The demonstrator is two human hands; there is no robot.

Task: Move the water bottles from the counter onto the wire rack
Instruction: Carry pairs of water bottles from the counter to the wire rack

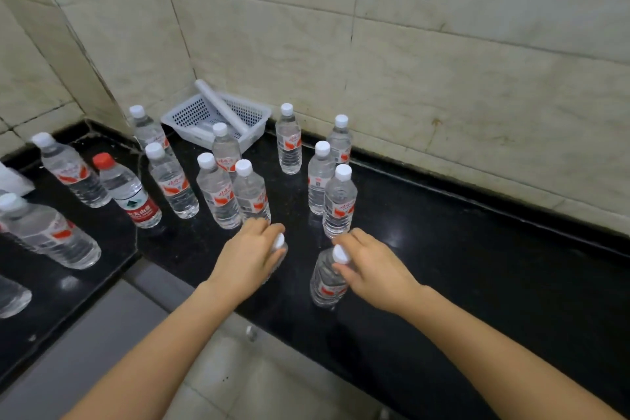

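Note:
Several clear water bottles with white caps and red labels stand on the black counter. My left hand grips the neck of one bottle, which is mostly hidden under my palm; only its white cap shows. My right hand grips the neck of another bottle just below its cap, near the counter's front edge. A bottle with a red cap stands among the others at the left. No wire rack is in view.
A white perforated plastic basket holding a white roll sits in the back corner against the tiled wall. More bottles stand on the left counter section. Tiled floor lies below the counter edge.

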